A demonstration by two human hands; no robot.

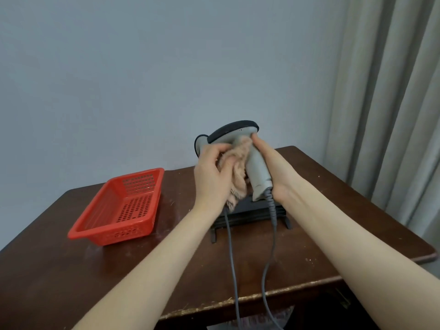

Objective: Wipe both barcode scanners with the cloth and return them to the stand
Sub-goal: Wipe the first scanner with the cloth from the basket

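Note:
My right hand [273, 167] grips the handle of a grey barcode scanner [258, 173] with a dark head, held upright above the black stand [250, 211]. My left hand [214, 175] holds a bunched beige cloth [239, 172] against the scanner's handle and neck. Behind my left hand, part of a second grey scanner [201, 145] shows, mostly hidden. Two grey cables [229, 246] run from the scanners over the table's front edge.
A red perforated plastic basket [119, 208] sits to the left on the dark brown wooden table [71, 270]. A grey wall stands behind, and a curtain [392, 91] hangs to the right. The table's front edge [238, 303] is chipped.

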